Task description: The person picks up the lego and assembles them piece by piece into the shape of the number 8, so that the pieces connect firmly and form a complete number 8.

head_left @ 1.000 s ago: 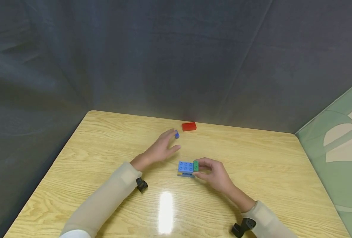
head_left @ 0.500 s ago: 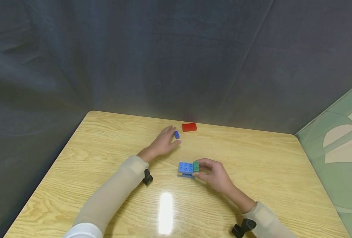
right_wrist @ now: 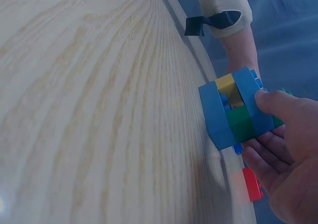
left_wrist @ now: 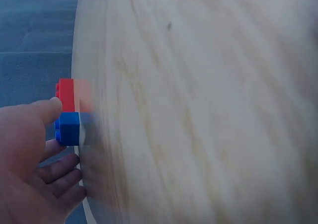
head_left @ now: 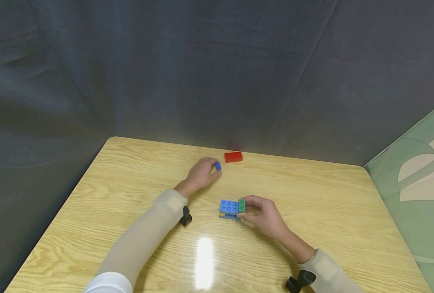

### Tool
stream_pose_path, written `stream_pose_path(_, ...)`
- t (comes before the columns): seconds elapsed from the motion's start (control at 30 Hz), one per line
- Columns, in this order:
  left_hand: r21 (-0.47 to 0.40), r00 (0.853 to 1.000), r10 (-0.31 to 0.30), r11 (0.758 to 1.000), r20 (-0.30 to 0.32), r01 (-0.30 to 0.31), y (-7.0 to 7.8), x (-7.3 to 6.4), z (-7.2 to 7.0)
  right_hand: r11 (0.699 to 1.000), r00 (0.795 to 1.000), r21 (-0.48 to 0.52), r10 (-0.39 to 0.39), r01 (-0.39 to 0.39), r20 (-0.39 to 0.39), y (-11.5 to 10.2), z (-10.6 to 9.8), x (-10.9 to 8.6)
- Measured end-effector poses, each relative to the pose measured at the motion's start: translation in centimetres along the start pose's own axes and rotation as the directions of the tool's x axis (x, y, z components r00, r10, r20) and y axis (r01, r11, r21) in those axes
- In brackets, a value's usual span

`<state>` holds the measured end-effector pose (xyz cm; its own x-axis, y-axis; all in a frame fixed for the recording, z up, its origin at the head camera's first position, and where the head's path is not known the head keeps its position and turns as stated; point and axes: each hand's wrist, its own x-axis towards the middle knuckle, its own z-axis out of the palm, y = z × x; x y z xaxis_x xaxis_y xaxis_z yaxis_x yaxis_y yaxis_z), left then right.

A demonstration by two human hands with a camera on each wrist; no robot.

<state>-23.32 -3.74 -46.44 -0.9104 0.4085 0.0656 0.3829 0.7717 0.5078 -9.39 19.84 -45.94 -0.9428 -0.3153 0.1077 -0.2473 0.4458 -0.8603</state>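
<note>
Out toward the far edge in the head view, my left hand pinches a small blue toy brick between thumb and fingers. The left wrist view shows the thumb above this blue brick and a finger below it, other fingers loosely bent. My right hand grips the right end of a stack of toy bricks, with blue and green ones on top. Seen from the right wrist, the stack has blue bricks on both outer layers and yellow and green ones between, with a gap in the middle.
A red brick lies by the far edge of the wooden table, just beyond the small blue one. A dark curtain hangs behind the table; a green patterned panel stands at the right.
My left hand has moved slightly forward and right, and its thumb and fingers have closed in on the small blue brick. The right hand and the stack stay in place.
</note>
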Motion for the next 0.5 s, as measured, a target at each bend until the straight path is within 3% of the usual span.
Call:
stream_pose_path(0.2, 0.02, 0.998, -0.053, 0.998, -0.039, 0.054, 0.45, 0.21, 0.35, 1.0, 1.0, 0.024, 0.011, -0.011, 0.0, -0.01, 0.04, -0.07)
stream_pose_path(0.5, 0.014, 0.994, -0.075, 0.997, -0.08, 0.076, 0.8, 0.11, 0.57, 1.0, 1.0, 0.01, 0.017, -0.017, -0.003, -0.06, 0.08, -0.05)
